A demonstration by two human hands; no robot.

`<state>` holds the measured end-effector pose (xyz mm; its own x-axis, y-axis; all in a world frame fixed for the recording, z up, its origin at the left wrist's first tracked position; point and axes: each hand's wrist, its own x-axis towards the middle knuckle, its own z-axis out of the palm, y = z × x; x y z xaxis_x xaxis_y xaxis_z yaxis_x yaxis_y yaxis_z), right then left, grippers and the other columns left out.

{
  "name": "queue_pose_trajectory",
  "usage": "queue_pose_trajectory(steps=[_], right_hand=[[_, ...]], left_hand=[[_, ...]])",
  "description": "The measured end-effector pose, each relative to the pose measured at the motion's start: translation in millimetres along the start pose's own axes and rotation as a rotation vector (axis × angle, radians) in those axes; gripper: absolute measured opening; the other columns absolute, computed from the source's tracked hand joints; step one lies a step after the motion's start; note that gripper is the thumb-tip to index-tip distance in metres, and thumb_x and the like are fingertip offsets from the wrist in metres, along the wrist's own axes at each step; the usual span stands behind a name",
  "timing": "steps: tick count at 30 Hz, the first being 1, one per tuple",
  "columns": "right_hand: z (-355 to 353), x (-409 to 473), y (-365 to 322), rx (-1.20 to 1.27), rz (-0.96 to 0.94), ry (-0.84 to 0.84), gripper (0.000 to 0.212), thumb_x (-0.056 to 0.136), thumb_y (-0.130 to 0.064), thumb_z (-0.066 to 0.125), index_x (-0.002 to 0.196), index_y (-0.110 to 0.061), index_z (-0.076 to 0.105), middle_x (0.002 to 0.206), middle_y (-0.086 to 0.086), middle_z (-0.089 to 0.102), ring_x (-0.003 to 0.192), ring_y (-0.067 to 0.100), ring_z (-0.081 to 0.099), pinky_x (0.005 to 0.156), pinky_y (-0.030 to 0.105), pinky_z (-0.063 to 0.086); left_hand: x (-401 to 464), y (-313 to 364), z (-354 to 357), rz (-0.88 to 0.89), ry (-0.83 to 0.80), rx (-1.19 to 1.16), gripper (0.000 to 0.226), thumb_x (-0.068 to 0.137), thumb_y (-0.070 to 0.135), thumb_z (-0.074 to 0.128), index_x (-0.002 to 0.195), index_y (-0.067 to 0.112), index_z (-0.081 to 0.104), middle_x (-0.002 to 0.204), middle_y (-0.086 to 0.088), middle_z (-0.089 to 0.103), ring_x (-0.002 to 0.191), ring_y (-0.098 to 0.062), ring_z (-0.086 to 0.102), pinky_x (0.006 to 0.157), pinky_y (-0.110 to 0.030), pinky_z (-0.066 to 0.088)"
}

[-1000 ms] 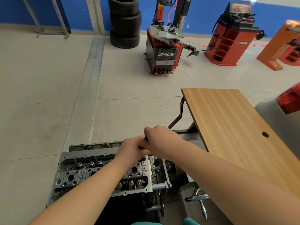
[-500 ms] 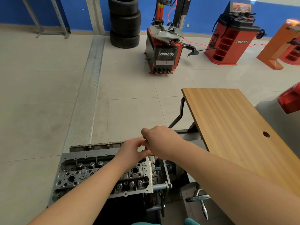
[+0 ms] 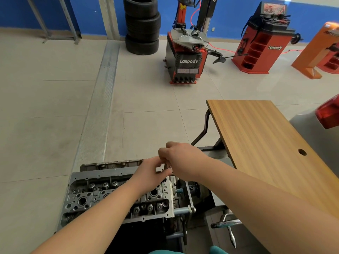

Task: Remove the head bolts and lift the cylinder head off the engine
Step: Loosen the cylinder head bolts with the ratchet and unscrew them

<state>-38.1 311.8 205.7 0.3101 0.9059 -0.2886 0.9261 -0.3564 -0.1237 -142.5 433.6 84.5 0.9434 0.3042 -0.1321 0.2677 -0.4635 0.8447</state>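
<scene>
The grey cylinder head (image 3: 91, 197) sits on the engine at the bottom left, with valve springs and bolt holes showing on top. Both hands meet over its far right corner. My right hand (image 3: 181, 156) is closed around the top of a thin metal shaft, a head bolt or tool (image 3: 166, 166), that stands upright. My left hand (image 3: 149, 173) pinches the same shaft lower down with its fingertips. The shaft's lower end is hidden behind my left hand.
A wooden table (image 3: 266, 143) stands right of the engine. The engine stand's flywheel and brackets (image 3: 185, 204) are at the head's right end. A tyre changer (image 3: 185, 55), stacked tyres (image 3: 142, 26) and a red cabinet (image 3: 260, 43) stand far back. A car's tail light (image 3: 328, 114) shows at right.
My right hand has risen a little from the head, exposing the thin shaft below it. My left hand has opened from a fist to a fingertip pinch on that shaft.
</scene>
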Motion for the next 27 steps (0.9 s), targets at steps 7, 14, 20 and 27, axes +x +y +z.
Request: queue_pose_trajectory(steps=[7,14,20,27], right_hand=[[-2,0,-2,0.026,0.16,0.057,0.039,0.101,-0.051,0.052,0.123,-0.021,0.061,0.102,0.003,0.063,0.087,0.028,0.062,0.069,0.037,0.051],[-2,-5,3,0.014,-0.088,-0.007,0.028,0.091,-0.007,0.062,0.112,-0.023,0.068,0.116,-0.001,0.055,0.096,0.022,0.057,0.066,0.031,0.039],[3,1,-2,-0.094,0.149,0.068,0.032,0.103,-0.045,0.05,0.111,-0.018,0.064,0.082,0.001,0.057,0.075,0.026,0.058,0.058,0.033,0.042],[1,-6,7,0.061,-0.099,0.079,0.036,0.094,-0.025,0.065,0.129,-0.031,0.062,0.119,-0.003,0.056,0.103,0.019,0.058,0.072,0.033,0.048]], left_hand=[[6,4,-3,-0.022,0.051,0.063,0.011,0.076,0.047,0.075,0.081,0.041,0.067,0.08,0.026,0.07,0.073,0.003,0.066,0.067,-0.016,0.051],[3,-3,0,-0.033,-0.051,0.008,0.013,0.096,0.025,0.067,0.089,0.036,0.07,0.09,0.019,0.074,0.088,0.006,0.068,0.079,-0.026,0.057],[9,7,-2,0.034,0.026,0.087,0.023,0.067,0.055,0.069,0.089,0.052,0.063,0.084,0.03,0.07,0.081,0.007,0.064,0.069,-0.017,0.05],[13,-2,0,-0.004,-0.086,0.125,0.012,0.086,0.048,0.055,0.079,0.04,0.061,0.079,0.018,0.069,0.072,-0.003,0.065,0.059,-0.025,0.051]])
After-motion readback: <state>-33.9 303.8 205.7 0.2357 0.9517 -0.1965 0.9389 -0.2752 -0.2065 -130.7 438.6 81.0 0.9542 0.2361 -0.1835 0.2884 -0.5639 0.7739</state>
